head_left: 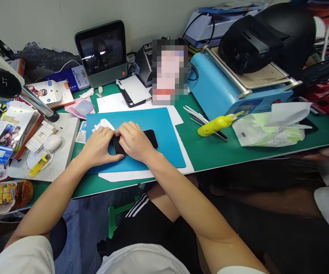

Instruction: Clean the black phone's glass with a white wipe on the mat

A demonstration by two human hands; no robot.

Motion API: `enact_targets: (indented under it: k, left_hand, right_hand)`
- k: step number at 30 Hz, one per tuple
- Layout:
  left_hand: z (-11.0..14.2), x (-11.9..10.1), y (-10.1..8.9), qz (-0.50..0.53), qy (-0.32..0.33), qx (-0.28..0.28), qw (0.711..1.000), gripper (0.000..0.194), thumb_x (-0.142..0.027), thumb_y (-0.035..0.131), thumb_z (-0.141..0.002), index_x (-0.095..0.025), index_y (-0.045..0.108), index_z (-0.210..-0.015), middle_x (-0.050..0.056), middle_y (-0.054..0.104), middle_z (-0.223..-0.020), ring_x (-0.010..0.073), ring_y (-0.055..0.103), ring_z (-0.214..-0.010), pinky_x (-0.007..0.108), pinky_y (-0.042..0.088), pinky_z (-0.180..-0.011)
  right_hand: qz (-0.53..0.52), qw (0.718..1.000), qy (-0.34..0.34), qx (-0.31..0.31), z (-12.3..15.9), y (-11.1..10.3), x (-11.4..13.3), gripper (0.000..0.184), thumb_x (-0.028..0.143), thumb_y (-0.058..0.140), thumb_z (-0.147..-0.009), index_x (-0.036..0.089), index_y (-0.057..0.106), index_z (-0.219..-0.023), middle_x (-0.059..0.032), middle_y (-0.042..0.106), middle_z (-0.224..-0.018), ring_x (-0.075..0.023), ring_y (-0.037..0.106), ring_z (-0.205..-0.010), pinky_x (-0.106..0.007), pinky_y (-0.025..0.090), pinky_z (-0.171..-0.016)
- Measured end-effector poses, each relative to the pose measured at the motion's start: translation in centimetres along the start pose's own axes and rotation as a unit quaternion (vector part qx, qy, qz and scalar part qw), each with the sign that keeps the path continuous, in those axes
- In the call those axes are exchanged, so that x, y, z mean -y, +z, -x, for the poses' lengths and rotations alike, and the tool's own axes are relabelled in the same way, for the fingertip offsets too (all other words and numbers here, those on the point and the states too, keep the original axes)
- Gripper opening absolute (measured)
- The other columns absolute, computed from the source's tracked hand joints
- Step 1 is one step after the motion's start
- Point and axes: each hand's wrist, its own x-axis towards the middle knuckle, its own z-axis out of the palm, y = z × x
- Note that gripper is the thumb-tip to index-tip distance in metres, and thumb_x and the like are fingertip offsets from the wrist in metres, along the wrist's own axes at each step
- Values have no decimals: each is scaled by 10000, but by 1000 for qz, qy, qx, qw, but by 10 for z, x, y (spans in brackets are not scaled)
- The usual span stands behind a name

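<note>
A black smartphone (152, 139) lies lengthwise, screen up, on a blue work mat (164, 121). My left hand (100, 146), with a ring on one finger, grips the phone's left end, its thumb along the near edge. Across the phone's middle reaches my right hand (134, 141), fingers curled down against the left part of the phone and touching my left fingers. What lies under the right fingertips is hidden. Just behind my left hand rests a crumpled white tissue (104, 124).
A dark-screened smart display (103, 53) stands at the back. Right of the mat are a yellow bottle (214, 126), a tissue pack (267, 131) and a blue machine (215, 91). Boxes and a yellow lighter (39, 165) crowd the left. Another person's arm (278, 199) is at right.
</note>
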Motion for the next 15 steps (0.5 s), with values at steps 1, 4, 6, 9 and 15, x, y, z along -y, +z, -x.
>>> enact_targets:
  k: [1, 4, 6, 9, 15]
  left_hand:
    - [0, 0, 0, -2, 4, -3, 1000, 557, -648, 715, -835, -184, 601, -1120, 151, 669, -1104, 356, 594, -1035, 532, 516, -941]
    - [0, 1, 0, -2, 15, -8, 1000, 568, -652, 703, -849, -179, 607, -1148, 155, 664, -1121, 352, 592, -1042, 537, 518, -961]
    - [0, 2, -1, 3, 17, -8, 1000, 577, -658, 708, -849, -180, 612, -1158, 152, 662, -1126, 350, 594, -1042, 534, 517, -963]
    - [-1, 2, -2, 6, 16, -7, 1000, 571, -660, 722, -843, -189, 621, -1148, 140, 665, -1111, 344, 597, -1036, 519, 519, -949]
    - [-1, 2, -5, -2, 20, -7, 1000, 578, -660, 716, -856, -182, 634, -1170, 137, 681, -1103, 332, 606, -1015, 507, 522, -936]
  right_hand:
    - [-2, 1000, 1, -1, 0, 0, 0, 276, 61, 398, -954, 212, 627, -978, -118, 717, -1029, -292, 565, -965, -428, 420, -842]
    - [-12, 1000, 1, -6, -2, 1, 0, 261, 70, 407, -956, 212, 625, -975, -119, 717, -1033, -290, 570, -976, -428, 431, -858]
    - [-20, 1000, 1, -12, -2, 2, 0, 257, 76, 409, -960, 213, 625, -975, -117, 718, -1031, -288, 572, -972, -427, 438, -866]
    - [-27, 999, 0, -20, -2, 2, -2, 256, 80, 411, -962, 219, 625, -976, -109, 716, -1017, -285, 578, -963, -421, 445, -871]
    - [-28, 999, -4, -22, -6, 2, -2, 240, 85, 423, -953, 205, 630, -974, -105, 713, -999, -274, 577, -948, -409, 449, -868]
